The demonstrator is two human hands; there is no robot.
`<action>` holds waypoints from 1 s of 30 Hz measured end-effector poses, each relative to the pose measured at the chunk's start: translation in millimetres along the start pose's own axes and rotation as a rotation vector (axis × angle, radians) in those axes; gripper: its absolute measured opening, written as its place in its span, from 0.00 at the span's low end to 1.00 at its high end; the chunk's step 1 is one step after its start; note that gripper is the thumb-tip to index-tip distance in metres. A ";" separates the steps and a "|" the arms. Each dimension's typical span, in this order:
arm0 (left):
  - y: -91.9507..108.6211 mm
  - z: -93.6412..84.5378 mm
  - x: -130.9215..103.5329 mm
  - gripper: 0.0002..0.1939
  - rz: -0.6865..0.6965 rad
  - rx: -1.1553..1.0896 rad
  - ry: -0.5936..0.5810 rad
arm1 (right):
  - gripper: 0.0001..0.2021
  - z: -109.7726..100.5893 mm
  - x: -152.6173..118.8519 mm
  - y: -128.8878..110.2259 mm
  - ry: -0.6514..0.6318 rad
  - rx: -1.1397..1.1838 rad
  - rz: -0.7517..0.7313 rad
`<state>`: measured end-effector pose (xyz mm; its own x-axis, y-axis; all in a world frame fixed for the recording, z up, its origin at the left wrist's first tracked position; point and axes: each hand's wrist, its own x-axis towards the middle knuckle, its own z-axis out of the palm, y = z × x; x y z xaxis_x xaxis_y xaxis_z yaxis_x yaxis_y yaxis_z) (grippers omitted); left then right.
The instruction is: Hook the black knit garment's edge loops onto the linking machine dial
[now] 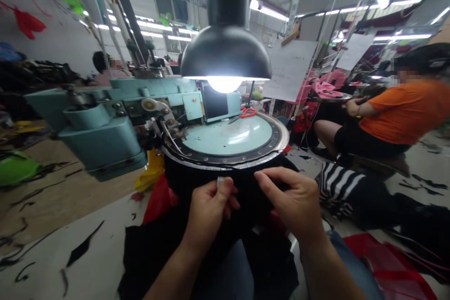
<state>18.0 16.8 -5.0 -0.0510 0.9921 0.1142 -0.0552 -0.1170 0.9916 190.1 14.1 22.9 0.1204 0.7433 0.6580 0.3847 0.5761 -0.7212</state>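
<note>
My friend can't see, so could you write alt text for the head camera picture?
A person's left hand and right hand are at black fabric below the front of a round, pale green machine plate. A lit black lamp hangs above; another person in orange sits at the right.

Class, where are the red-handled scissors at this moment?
In the head view, the scissors lie right of centre, toward the far edge of the round green plate, below the black lamp.
</note>
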 end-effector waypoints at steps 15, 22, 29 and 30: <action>1.2 10.9 7.5 0.29 -0.069 0.023 -0.043 | 0.10 -42.3 -3.1 32.9 -0.355 0.120 0.294; 7.3 -23.4 -11.7 0.31 -0.074 -0.026 0.063 | 0.10 -23.4 -8.2 20.0 -0.355 0.083 0.061; 11.3 -49.8 9.8 0.30 -0.060 -0.020 -0.041 | 0.15 16.7 -12.0 1.7 -0.263 0.082 0.021; 11.1 -49.9 12.1 0.30 -0.059 -0.024 -0.047 | 0.16 25.2 -13.2 -3.4 -0.226 0.028 -0.025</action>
<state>-33.1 25.3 4.3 0.0002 0.9983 0.0584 -0.0804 -0.0582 0.9951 164.1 10.8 11.2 -0.0982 0.7840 0.6129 0.3589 0.6023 -0.7130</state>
